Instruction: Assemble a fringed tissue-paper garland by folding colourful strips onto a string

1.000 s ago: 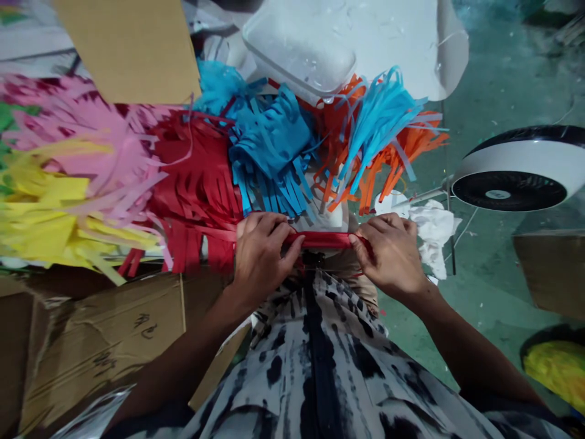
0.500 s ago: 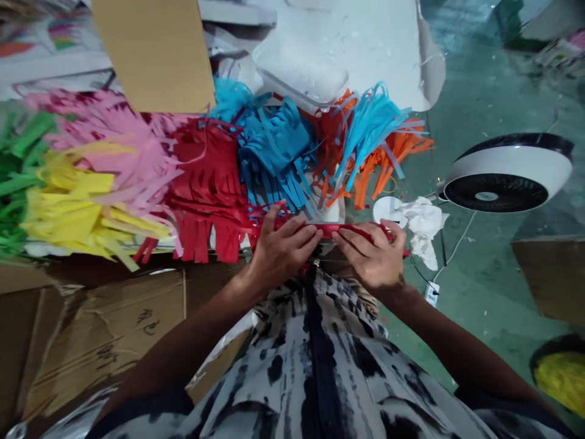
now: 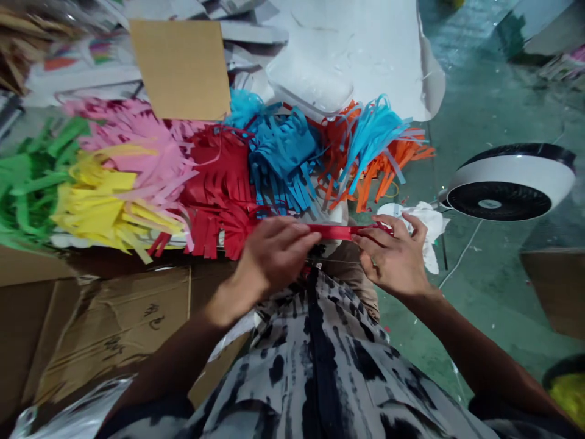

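Note:
A narrow red paper strip [image 3: 334,232] stretches level between my two hands, in front of my body. My left hand [image 3: 276,250] is closed over its left part, fingers pointing right, a little blurred. My right hand [image 3: 393,250] pinches the strip's right part, its upper fingers lifted and slightly spread. Just beyond and left of my left hand lies a pile of red fringed paper [image 3: 217,177]; whether the strip joins it is hidden behind my hand. Blue fringed paper [image 3: 283,152] lies past the strip.
Pink [image 3: 141,140], yellow [image 3: 98,198], green [image 3: 34,183] and orange fringes [image 3: 406,149] line the table. A cardboard piece [image 3: 183,70] and a clear plastic tub [image 3: 311,82] stand behind. On the right are a fan [image 3: 507,183] and crumpled tissue [image 3: 429,231]; cardboard boxes [image 3: 119,329] sit lower left.
My hands have moved apart, the right one to the right and the left one slightly left, so more of the red strip shows between them. The view has shifted a little left.

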`<state>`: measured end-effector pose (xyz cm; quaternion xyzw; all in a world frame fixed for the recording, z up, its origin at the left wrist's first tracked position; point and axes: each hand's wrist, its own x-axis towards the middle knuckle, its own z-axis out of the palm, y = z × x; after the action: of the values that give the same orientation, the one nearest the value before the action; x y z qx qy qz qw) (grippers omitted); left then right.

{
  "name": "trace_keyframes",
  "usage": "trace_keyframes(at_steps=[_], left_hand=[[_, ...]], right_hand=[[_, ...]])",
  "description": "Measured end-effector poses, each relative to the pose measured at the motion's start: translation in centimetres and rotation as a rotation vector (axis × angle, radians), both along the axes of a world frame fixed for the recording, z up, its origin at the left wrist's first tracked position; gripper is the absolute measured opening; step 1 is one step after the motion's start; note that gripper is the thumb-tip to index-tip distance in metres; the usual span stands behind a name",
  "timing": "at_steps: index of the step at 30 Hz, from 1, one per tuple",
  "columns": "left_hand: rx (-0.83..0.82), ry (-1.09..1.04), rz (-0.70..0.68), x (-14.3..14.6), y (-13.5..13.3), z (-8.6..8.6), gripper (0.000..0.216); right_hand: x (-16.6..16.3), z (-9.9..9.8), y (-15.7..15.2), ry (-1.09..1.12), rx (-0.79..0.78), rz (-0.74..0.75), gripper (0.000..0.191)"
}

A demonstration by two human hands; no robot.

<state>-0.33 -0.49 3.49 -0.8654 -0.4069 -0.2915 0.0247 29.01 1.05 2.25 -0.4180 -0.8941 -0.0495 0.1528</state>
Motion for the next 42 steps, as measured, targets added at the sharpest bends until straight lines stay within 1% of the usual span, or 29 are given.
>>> trace_keyframes(at_steps=[2,5,8,11,14,17,20,24,29,33,36,40,42], left_hand=[[-0.064,0.078,-0.103,2.4,0.5,-1.0,0.026],[-0.143,0.157,-0.103,3.8,1.2,-2.0,0.023],[-0.141,0.159,-0.101,3.5,1.6,-2.2,0.022],[-0.124,0.103,-0.095,3.2,1.6,-2.2,0.022],[-0.147,0.050,-0.058,3.1,1.5,-2.5,0.019],[-0.159,0.014,0.005,3.1,1.4,-3.1,0.017],[-0.189,-0.002,0.074,2.6,1.3,-3.4,0.016],[-0.273,-0.019,0.166,1.7,1.0,-3.0,0.017],[-0.342,0.044,0.275,1.3,1.1,-2.0,0.020],[-0.367,0.060,0.309,1.4,1.4,-1.8,0.020],[-0.377,0.074,0.314,1.3,1.8,-1.7,0.020],[-0.387,0.124,0.306,1.3,2.1,-1.2,0.019],[-0.373,0.136,0.312,1.6,2.1,-1.0,0.014]], right_hand=[[-0.1,0.4,0.1,-0.035,-0.029,-0.016,0.021],[-0.6,0.8,0.1,-0.050,-0.025,-0.033,0.020],[-1.7,0.7,0.4,-0.026,-0.007,-0.021,0.018],[-2.8,0.2,1.0,-0.003,-0.014,0.009,0.015],[-3.1,-0.4,1.6,0.031,-0.008,0.023,0.014],[-2.9,-0.7,1.8,0.035,-0.006,-0.001,0.018],[-2.8,-0.8,2.0,-0.014,-0.033,-0.057,0.023],[-2.9,-0.7,2.8,-0.079,-0.100,-0.084,0.027],[-2.8,-0.2,4.5,-0.143,-0.176,-0.016,0.031],[-2.7,0.2,5.6,-0.151,-0.248,0.037,0.035],[-2.8,0.2,6.1,-0.158,-0.274,0.052,0.039],[-3.0,0.4,6.1,-0.184,-0.265,0.042,0.034],[-3.2,0.6,5.6,-0.180,-0.216,0.018,0.029]])
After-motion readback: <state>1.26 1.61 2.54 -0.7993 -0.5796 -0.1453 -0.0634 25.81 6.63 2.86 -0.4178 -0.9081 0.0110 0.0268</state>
